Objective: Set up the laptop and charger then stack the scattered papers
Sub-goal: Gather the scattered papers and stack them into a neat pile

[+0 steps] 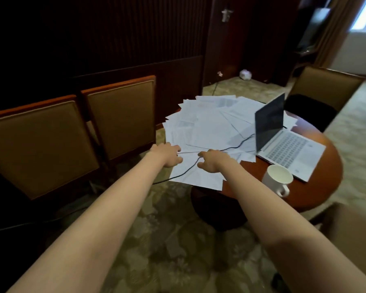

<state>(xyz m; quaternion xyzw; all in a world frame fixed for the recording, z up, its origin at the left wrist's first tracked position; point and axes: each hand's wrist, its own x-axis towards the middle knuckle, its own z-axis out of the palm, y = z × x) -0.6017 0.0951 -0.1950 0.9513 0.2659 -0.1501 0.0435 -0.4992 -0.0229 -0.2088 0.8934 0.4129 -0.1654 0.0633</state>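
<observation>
At table edge, left hand and right hand grip scattered papers (cable between them).

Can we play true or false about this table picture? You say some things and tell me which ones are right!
1. The laptop is open. True.
2. The white mug stands on the papers. False: it stands on the bare wood of the table, next to the laptop.
3. A black cable runs across the papers. True.
4. The papers are in one tidy stack. False: they are spread out and overlap each other.
5. The left hand and the right hand both reach to the near side of the papers. True.
</observation>
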